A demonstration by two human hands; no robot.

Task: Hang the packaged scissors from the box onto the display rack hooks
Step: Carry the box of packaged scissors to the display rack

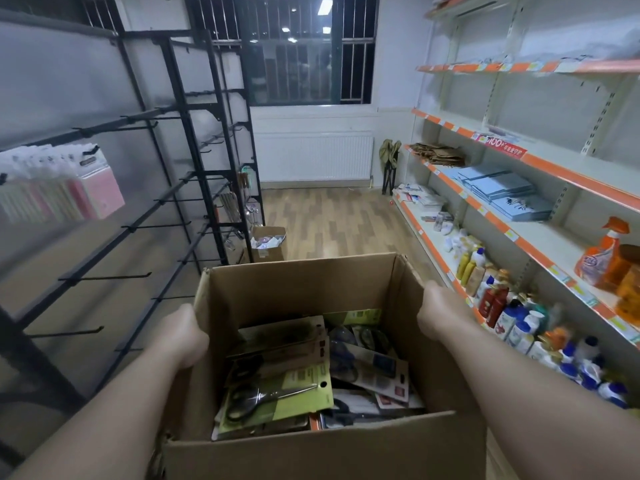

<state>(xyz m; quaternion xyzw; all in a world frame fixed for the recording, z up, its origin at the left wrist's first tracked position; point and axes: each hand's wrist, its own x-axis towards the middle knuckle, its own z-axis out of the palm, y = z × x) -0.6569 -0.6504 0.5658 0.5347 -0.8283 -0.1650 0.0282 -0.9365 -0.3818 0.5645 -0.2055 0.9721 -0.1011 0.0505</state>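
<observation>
An open cardboard box [304, 289] is held up in front of me, with several packaged scissors [277, 393] lying loose inside, one on a green card on top. My left hand [183, 336] grips the box's left wall and my right hand [438, 308] grips its right wall; the fingers of both are hidden behind the cardboard. The black display rack [145, 216] with long bare hooks runs along the left side.
Pink and white packets [62, 185] hang at the rack's left end. A smaller open box [268, 242] sits on the wooden floor by the rack's far end. Orange-trimmed shelves [519, 237] with bottles and blue folders line the right. A radiator and barred window stand at the back.
</observation>
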